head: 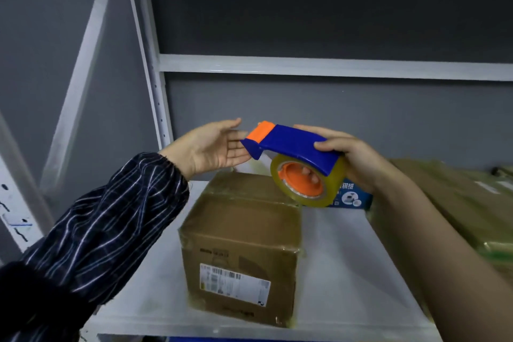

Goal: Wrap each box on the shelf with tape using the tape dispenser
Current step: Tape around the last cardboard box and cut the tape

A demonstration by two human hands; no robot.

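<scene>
Grips the blue tape dispenser (294, 144) in the right hand (358, 164), thumb on the near edge of its top plate, fingers curled round the far side and partly seen through the orange hub (301, 180) of the clear tape roll (334, 190). Holds it in the air, above the far right corner of the brown cardboard box (241, 230), apparently clear of it. Points the orange-tipped cutter end left, toward the left hand (211, 147). Spreads that left hand wide, palm turned up and rightward, fingers straight, fingertips right at the cutter end (touching or a hair apart: cannot tell). Wears a dark striped sleeve (111, 216) on the left arm, nothing on the right forearm. Finds the box standing near the middle of the white shelf (347, 272), glossy with tape over top and sides, a barcode label on its near face. Shows a small blue printed carton (356, 198) farther back, partly hidden by the roll, and a larger tape-covered box (466, 203) at the right, behind the right forearm. Backs onto a grey wall, with a white shelf upright (155, 91) at the left and a white crossbar (333, 65) above.
</scene>
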